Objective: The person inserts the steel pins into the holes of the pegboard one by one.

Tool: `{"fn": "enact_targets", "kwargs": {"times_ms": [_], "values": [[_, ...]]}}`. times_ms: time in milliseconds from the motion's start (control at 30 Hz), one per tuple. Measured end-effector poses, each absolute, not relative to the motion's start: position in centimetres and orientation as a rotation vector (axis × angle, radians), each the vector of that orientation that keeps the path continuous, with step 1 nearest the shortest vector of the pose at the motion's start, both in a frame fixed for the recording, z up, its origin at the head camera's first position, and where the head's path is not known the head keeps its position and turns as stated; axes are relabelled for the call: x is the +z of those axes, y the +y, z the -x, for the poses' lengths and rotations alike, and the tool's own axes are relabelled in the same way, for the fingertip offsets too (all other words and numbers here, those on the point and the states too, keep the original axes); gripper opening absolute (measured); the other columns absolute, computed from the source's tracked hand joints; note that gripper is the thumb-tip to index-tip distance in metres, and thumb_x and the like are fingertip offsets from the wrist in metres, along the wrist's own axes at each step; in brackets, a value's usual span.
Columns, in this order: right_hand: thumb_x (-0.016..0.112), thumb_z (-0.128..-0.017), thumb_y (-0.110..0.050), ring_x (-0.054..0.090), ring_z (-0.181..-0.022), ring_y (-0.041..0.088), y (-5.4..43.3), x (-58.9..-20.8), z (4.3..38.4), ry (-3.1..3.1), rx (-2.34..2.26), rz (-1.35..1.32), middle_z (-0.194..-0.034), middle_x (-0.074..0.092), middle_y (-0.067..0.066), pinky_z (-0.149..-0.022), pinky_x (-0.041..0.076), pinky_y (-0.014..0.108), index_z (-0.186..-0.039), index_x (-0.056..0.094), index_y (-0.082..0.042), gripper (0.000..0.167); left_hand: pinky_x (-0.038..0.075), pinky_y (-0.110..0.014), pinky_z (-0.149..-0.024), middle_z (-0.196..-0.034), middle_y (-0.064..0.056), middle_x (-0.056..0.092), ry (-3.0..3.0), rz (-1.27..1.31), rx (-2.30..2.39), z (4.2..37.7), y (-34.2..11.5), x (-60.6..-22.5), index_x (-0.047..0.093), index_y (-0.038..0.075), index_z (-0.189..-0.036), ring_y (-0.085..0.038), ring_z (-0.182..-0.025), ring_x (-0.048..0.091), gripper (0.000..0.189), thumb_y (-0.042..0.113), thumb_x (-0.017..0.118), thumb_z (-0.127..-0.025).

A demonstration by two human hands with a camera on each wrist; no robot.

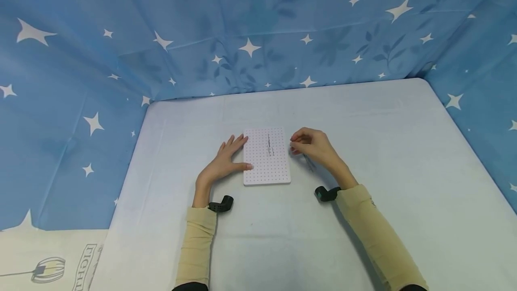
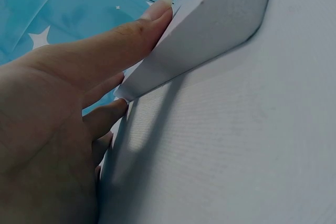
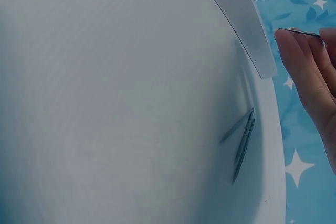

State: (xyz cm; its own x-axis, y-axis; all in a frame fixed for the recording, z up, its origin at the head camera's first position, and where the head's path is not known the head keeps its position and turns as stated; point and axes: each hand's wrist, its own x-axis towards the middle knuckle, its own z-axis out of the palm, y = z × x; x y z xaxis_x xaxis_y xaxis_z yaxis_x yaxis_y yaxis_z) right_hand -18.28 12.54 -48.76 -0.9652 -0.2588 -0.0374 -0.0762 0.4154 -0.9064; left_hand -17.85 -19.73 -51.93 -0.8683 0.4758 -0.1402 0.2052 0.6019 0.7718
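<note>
A white pegboard [image 1: 258, 167] with a grid of small holes lies flat on the table, several thin metal pins [image 1: 269, 143] standing up from it. My left hand [image 1: 221, 164] is at its left side, fingers spread and fairly straight, the thumb [image 2: 152, 22] on the near left part of the edge. To the right of the board, my right hand [image 1: 316, 146] pinches one thin metal pin [image 3: 300, 32] between thumb and fingertips, raised above the table. Several loose pins [image 3: 243, 152] lie on the tabletop below that hand.
The white-covered table [image 1: 387, 147] extends on all sides of the board. A blue curtain with white stars [image 1: 250, 21] hangs along its back and sides. Dark wrist-camera mounts [image 1: 221, 204] sit on both wrists. A cream printed cloth [image 1: 48, 255] shows at lower left.
</note>
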Motion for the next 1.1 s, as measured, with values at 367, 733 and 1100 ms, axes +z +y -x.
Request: {"fn": "enact_targets", "kwargs": {"times_ms": [367, 733, 1100], "values": [[0.072, -0.094, -0.007, 0.074, -0.087, 0.026, 11.6, -48.7, 18.9, 2.465, -1.631, 0.322, -0.098, 0.073, 0.016, -0.078, 0.063, 0.032, -0.108, 0.068, 0.000, 0.016, -0.011, -0.046, -0.130, -0.174, -0.002, 0.014, 2.505, -0.535, 1.138, 17.9, -19.8, -51.8, 0.023, 0.020, -0.166, -0.022, -0.161, -0.007, 0.097, 0.035, 0.081, -0.089], [0.073, -0.092, -0.008, 0.071, -0.090, 0.023, 10.6, -48.6, 19.0, 2.490, -1.619, 0.327, -0.098, 0.073, 0.012, -0.084, 0.054, 0.031, -0.104, 0.068, -0.003, 0.014, -0.010, -0.048, -0.130, -0.174, -0.003, 0.014, 2.497, -0.552, 1.150, 17.9, -19.7, -51.7, 0.023, 0.019, -0.166, -0.023, -0.161, -0.006, 0.097, 0.034, 0.081, -0.089], [0.073, -0.093, -0.008, 0.071, -0.091, 0.023, 9.7, -48.7, 19.3, 2.471, -1.595, 0.344, -0.098, 0.074, 0.011, -0.084, 0.055, 0.034, -0.103, 0.067, -0.004, 0.013, -0.010, -0.047, -0.130, -0.174, -0.002, 0.014, 2.499, -0.533, 1.144, 17.9, -19.7, -51.8, 0.024, 0.021, -0.166, -0.023, -0.161, -0.006, 0.097, 0.036, 0.081, -0.089]]}}
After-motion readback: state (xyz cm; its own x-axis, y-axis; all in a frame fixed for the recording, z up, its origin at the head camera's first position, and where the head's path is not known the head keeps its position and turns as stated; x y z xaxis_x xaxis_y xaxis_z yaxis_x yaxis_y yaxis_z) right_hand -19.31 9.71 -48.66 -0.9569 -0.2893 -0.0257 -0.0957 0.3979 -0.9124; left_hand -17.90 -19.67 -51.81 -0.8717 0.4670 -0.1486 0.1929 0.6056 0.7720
